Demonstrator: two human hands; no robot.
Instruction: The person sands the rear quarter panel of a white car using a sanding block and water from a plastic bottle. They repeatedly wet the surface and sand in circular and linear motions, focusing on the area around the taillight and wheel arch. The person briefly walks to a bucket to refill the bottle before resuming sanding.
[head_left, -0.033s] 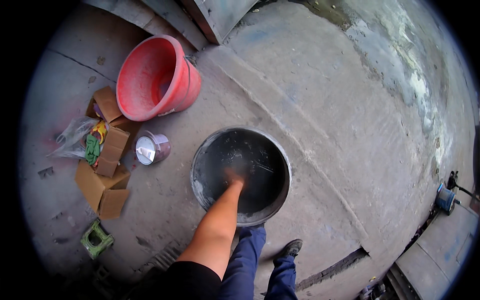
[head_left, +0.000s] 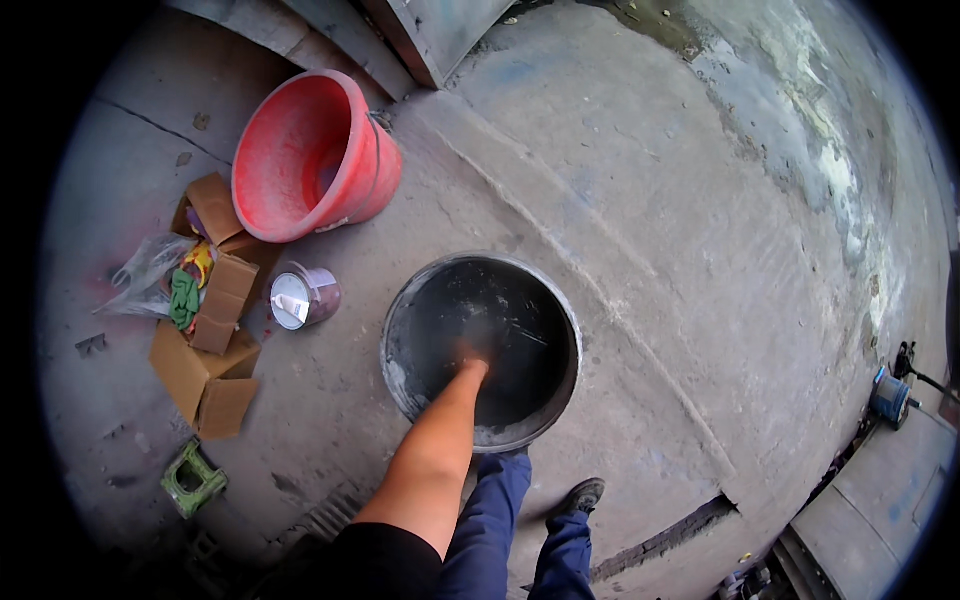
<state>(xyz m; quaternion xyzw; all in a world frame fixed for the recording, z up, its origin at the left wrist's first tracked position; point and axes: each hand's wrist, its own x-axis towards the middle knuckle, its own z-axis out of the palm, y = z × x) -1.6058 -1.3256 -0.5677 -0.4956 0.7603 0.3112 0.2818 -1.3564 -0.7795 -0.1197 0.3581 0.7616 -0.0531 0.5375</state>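
My left hand [head_left: 476, 354] reaches down into a round grey tub [head_left: 571, 330] that stands on the floor in front of my legs. The tub holds dark, murky liquid [head_left: 520, 315] with light streaks on its surface. Beyond the wrist, the hand is under the liquid and shows only as a blurred reddish patch. Its fingers are hidden, so I cannot make out what they hold, if anything. The bare left forearm [head_left: 430, 445] crosses over the near rim from the lower edge. My right hand is out of view.
A large red bucket [head_left: 380, 165] leans at the upper left. Near it are a paint can [head_left: 322, 295] and open cardboard boxes [head_left: 228, 290] with a green cloth [head_left: 184, 299]. A green stool [head_left: 194, 478] lies lower left; a blue motor-like device [head_left: 889, 397] is far right.
The submerged part of my left hand has become a little less distinct and shifted slightly to the right. The tub and the things around it have stayed put.
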